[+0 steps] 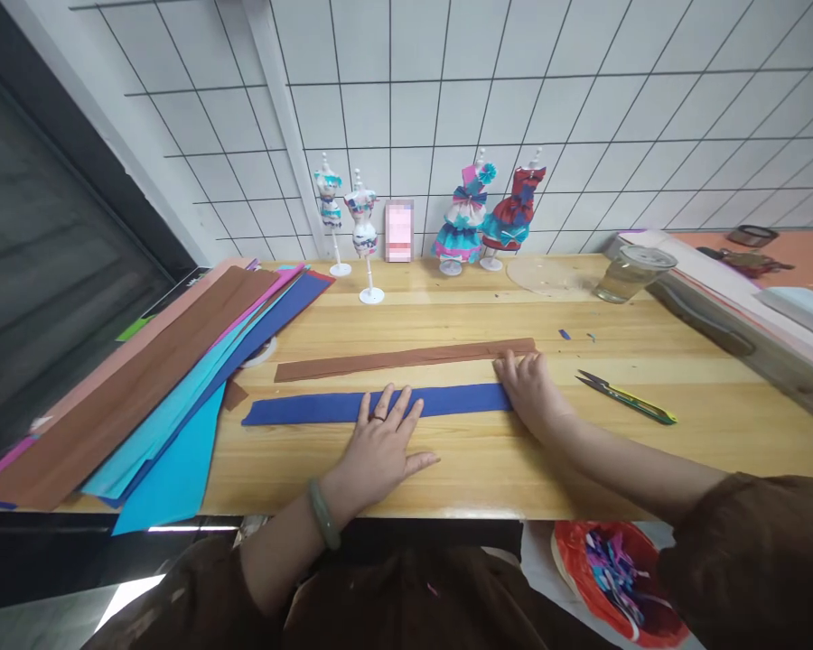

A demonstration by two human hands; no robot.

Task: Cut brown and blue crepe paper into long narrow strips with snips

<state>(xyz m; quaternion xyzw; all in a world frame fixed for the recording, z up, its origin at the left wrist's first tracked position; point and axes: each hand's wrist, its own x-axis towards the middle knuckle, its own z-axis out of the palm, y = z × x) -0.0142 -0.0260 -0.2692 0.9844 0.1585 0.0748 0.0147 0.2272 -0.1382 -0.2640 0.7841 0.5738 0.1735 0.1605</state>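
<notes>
A long blue strip (312, 409) lies flat across the wooden table. My left hand (383, 444) rests on its middle with the fingers spread, a ring on one finger and a bangle at the wrist. At the strip's right end is my right hand (532, 388), fingers bent down and fingertips near the brown strip's right end; whether they pinch anything is hidden. The brown strip (379, 362) lies just behind the blue one. Green-handled thread snips (629, 398) lie to the right of my right hand.
Stacked coloured sheets (142, 370) cover the table's left side. Four small dress forms, two in dresses (459, 230), stand by the tiled wall near a phone (399, 232). A glass (633, 273) stands back right. A red-lined bin (616, 578) of scraps is below the front edge.
</notes>
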